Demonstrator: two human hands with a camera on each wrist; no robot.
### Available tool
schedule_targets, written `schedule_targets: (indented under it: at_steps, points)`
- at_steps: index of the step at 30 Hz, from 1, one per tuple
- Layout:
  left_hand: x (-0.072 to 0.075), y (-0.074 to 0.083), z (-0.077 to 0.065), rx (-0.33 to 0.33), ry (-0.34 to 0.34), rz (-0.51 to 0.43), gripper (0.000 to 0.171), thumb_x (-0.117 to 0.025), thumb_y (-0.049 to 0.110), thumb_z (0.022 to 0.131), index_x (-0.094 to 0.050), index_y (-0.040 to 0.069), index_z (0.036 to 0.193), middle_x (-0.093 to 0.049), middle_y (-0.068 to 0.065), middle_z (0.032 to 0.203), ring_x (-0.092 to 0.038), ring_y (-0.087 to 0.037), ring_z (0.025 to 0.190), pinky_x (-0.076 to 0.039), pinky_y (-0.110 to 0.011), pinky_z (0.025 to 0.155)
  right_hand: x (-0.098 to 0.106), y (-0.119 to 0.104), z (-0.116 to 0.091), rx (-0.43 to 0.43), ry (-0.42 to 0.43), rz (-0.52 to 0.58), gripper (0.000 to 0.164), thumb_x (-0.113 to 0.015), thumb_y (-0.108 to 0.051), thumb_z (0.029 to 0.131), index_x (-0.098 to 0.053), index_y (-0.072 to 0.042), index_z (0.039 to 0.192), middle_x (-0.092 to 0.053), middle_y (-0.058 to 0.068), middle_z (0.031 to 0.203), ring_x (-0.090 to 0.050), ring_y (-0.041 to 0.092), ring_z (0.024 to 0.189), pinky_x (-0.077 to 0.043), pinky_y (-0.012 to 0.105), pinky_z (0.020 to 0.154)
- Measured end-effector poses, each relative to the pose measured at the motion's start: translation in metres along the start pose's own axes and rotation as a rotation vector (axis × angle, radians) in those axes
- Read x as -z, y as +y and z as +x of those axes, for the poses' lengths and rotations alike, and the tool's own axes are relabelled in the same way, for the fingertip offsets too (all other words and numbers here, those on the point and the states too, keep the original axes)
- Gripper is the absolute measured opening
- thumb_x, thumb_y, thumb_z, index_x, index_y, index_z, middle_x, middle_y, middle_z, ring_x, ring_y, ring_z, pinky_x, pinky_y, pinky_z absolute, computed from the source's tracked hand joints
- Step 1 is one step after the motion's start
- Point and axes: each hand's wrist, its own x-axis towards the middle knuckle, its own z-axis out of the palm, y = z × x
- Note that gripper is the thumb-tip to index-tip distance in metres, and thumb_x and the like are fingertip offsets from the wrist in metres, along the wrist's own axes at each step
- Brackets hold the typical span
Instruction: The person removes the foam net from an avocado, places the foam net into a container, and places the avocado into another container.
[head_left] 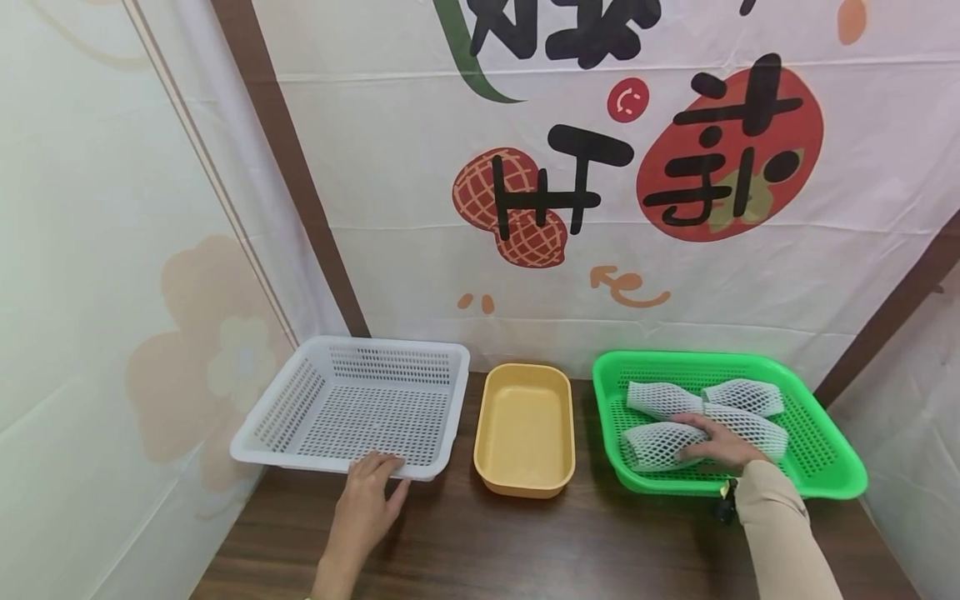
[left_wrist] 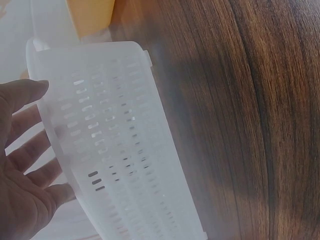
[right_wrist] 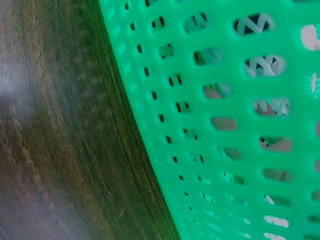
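My left hand [head_left: 363, 500] is at the front rim of a white slotted plastic basket [head_left: 347, 463]. In the left wrist view its fingers [left_wrist: 31, 152] reach over the rim of this basket, with the thumb apart from them. My right hand [head_left: 720, 446] reaches into a green slotted basket [head_left: 825, 417] among several white foam net sleeves [head_left: 663, 400]. Its index finger and thumb are spread about the right end of the front-left sleeve [head_left: 656, 447]. In the right wrist view the green basket wall [right_wrist: 200, 120] hides most of this hand.
A yellow oblong tub [head_left: 525, 429] stands between the two baskets. All three are on a dark wood-grain table [head_left: 555, 542]. Behind them hangs a printed white cloth [head_left: 405, 275], and another pale cloth [head_left: 75, 333] closes the left side.
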Motion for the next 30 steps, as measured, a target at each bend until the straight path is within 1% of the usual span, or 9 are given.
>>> schedule_targets:
  at_steps: [4,7,11,15,19,24,30]
  points:
    - [0.0002,-0.0008,-0.0012,-0.013,0.01,-0.004,0.027,-0.075,0.014,0.068,-0.066,0.007,0.093,-0.06,-0.007,0.097,-0.049,-0.032,0.104,-0.029,-0.06,0.087,-0.0004,0.003,0.0036,-0.012,-0.01,0.011,0.074,-0.067,-0.02,0.078,-0.025,-0.012,0.139,-0.012,0.02,0.14,-0.04,0.038,0.112,-0.038,0.053,0.083]
    - [0.0,-0.0008,-0.0016,-0.008,0.008,0.001,0.027,-0.075,0.015,0.068,-0.066,0.008,0.093,-0.06,-0.006,0.098,-0.049,-0.032,0.105,-0.029,-0.06,0.088,-0.0016,0.0054,0.0057,-0.017,-0.026,0.052,0.075,-0.068,-0.019,0.078,-0.025,-0.011,0.139,-0.013,0.019,0.14,-0.043,0.034,0.109,-0.039,0.05,0.083]
    - [0.0,-0.0005,-0.0016,0.002,0.001,0.008,0.028,-0.075,0.016,0.068,-0.066,0.008,0.093,-0.06,-0.006,0.098,-0.049,-0.032,0.105,-0.028,-0.06,0.088,-0.0041,0.0049,0.0072,-0.03,-0.036,0.11,0.076,-0.068,-0.016,0.077,-0.025,-0.01,0.139,-0.014,0.018,0.139,-0.045,0.032,0.107,-0.042,0.048,0.081]
    - [-0.0005,-0.0008,-0.0011,0.009,-0.002,0.01,0.028,-0.074,0.016,0.069,-0.065,0.008,0.094,-0.059,-0.006,0.098,-0.048,-0.032,0.106,-0.028,-0.059,0.089,-0.0053,0.0016,0.0067,-0.029,-0.055,0.136,0.075,-0.067,-0.015,0.079,-0.023,-0.009,0.139,-0.018,0.021,0.137,-0.047,0.031,0.105,-0.042,0.048,0.081]
    - [-0.0008,-0.0012,-0.001,0.003,0.005,0.004,0.028,-0.075,0.015,0.069,-0.065,0.008,0.094,-0.059,-0.007,0.098,-0.048,-0.032,0.106,-0.028,-0.06,0.088,-0.0053,0.0019,0.0074,-0.018,-0.086,0.164,0.075,-0.065,-0.013,0.08,-0.021,-0.008,0.139,-0.016,0.023,0.136,-0.048,0.032,0.104,-0.043,0.048,0.08]
    - [-0.0013,-0.0012,-0.0009,-0.004,0.01,0.001,0.028,-0.075,0.015,0.068,-0.065,0.007,0.093,-0.06,-0.006,0.098,-0.049,-0.032,0.105,-0.029,-0.06,0.088,-0.0052,0.0033,0.0095,-0.023,-0.088,0.194,0.071,-0.066,-0.011,0.079,-0.026,-0.008,0.137,-0.015,0.022,0.137,-0.049,0.032,0.104,-0.044,0.047,0.079]
    - [-0.0018,-0.0011,-0.0005,0.012,-0.003,0.005,0.028,-0.075,0.016,0.069,-0.065,0.008,0.094,-0.06,-0.007,0.099,-0.048,-0.031,0.107,-0.028,-0.059,0.089,-0.0069,0.0007,0.0076,-0.011,-0.075,0.187,0.062,-0.065,-0.009,0.079,-0.032,-0.006,0.131,-0.021,0.022,0.132,-0.048,0.031,0.102,-0.044,0.049,0.078]
